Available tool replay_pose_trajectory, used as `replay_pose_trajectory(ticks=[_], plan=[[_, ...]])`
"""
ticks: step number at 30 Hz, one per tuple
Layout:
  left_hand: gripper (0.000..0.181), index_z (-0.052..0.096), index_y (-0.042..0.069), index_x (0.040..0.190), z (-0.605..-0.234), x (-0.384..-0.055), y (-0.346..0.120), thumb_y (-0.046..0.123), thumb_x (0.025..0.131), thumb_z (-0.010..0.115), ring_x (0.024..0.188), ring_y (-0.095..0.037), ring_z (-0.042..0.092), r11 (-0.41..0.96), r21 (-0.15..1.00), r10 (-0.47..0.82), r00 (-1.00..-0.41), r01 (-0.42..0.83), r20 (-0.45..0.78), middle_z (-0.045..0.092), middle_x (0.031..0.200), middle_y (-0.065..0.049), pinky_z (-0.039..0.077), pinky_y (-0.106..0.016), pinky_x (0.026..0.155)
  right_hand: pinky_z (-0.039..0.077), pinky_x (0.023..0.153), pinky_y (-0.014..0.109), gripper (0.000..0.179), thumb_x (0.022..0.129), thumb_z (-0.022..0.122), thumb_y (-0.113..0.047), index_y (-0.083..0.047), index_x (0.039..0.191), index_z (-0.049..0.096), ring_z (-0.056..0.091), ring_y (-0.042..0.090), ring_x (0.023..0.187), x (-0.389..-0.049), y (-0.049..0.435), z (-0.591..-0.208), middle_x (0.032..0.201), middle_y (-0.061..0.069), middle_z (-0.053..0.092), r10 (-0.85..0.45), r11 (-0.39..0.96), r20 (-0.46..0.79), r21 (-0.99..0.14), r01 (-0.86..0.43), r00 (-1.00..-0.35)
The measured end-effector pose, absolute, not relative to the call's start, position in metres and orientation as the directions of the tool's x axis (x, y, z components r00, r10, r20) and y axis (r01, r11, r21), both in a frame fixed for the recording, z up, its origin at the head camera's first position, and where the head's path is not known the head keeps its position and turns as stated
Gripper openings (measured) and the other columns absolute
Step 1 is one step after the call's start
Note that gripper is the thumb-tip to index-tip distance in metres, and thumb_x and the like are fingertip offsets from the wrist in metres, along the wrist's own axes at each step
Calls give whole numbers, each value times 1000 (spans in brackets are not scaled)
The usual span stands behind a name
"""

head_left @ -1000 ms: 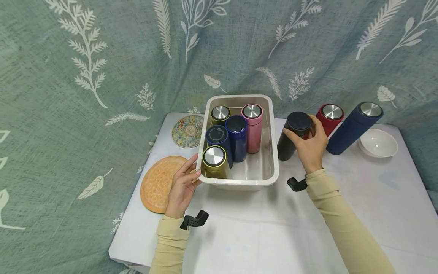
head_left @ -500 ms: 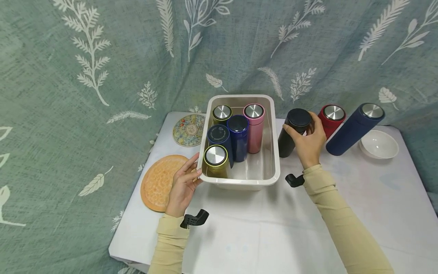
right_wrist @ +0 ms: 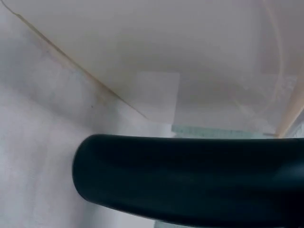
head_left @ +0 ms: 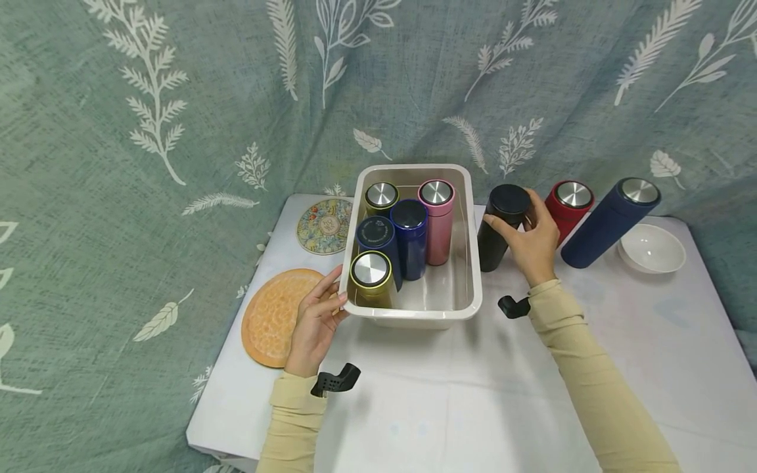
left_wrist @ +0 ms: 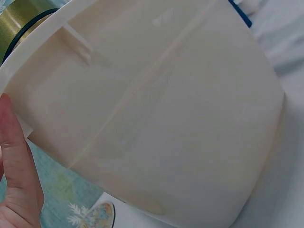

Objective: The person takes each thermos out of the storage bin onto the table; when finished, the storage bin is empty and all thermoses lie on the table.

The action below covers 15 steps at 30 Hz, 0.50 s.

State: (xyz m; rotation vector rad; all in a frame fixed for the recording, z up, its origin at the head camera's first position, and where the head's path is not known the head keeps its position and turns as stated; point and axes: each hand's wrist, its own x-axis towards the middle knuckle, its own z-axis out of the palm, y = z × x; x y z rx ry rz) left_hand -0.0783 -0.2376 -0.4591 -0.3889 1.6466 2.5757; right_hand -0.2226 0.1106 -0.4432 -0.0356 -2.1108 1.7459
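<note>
My left hand [head_left: 315, 328] holds the front left corner of a pale plastic bin [head_left: 434, 315], the thumb at its rim. In the left wrist view, a finger [left_wrist: 14, 147] lies against the outside of the bin. Several thermos flasks stand in the bin: a yellow-green flask [head_left: 374, 289], another behind it, a navy flask [head_left: 384, 253], a glossy blue flask [head_left: 412, 243] and a pink flask [head_left: 439, 230]. Right of the bin, my right hand [head_left: 535, 246] grips a black flask [head_left: 493, 246] near its lid. Its lower end [right_wrist: 109, 166] shows close to the bin wall in the right wrist view.
A red flask [head_left: 564, 213] stands right of my right hand. Beside it are a tall dark blue flask [head_left: 606, 226] and a white bowl [head_left: 653, 249]. On the left lie an orange round mat [head_left: 275, 322] and a patterned round mat [head_left: 322, 226]. A patterned curtain [head_left: 236, 118] hangs behind the table.
The right hand has carried the black flask slightly left and away from the red flask, nearer the bin. The left hand and the bin look unmoved.
</note>
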Motion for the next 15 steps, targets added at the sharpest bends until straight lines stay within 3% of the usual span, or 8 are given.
replay_pose_trajectory(ticks=[5, 10, 15], plan=[[58, 44, 8, 151, -459, -78, -238, -6, 95, 52, 91, -6, 66, -431, 883, -85, -966, -185, -244, 65, 108, 5, 58, -20, 77, 49, 111, 33, 67, 72, 91, -15, -23, 133, 63, 63, 10, 123, -224, 110, -442, 127, 4, 69, 264, 247, 265, -948, -201, -927], [59, 43, 7, 151, -459, -78, -237, -6, 95, 52, 91, -6, 66, -433, 883, -84, -967, -181, -240, 65, 108, 5, 58, -19, 76, 49, 111, 37, 65, 74, 88, -10, -14, 134, 63, 64, 10, 120, -216, 105, -428, 127, 11, 69, 262, 255, 282, -943, -215, -923], [58, 43, 7, 151, -458, -78, -237, -7, 95, 51, 90, -6, 66, -437, 881, -83, -967, -182, -241, 64, 106, 5, 58, -19, 76, 49, 111, 36, 60, 75, 87, -10, -15, 132, 65, 65, 6, 118, -208, 102, -418, 124, 5, 72, 257, 237, 291, -943, -232, -921]])
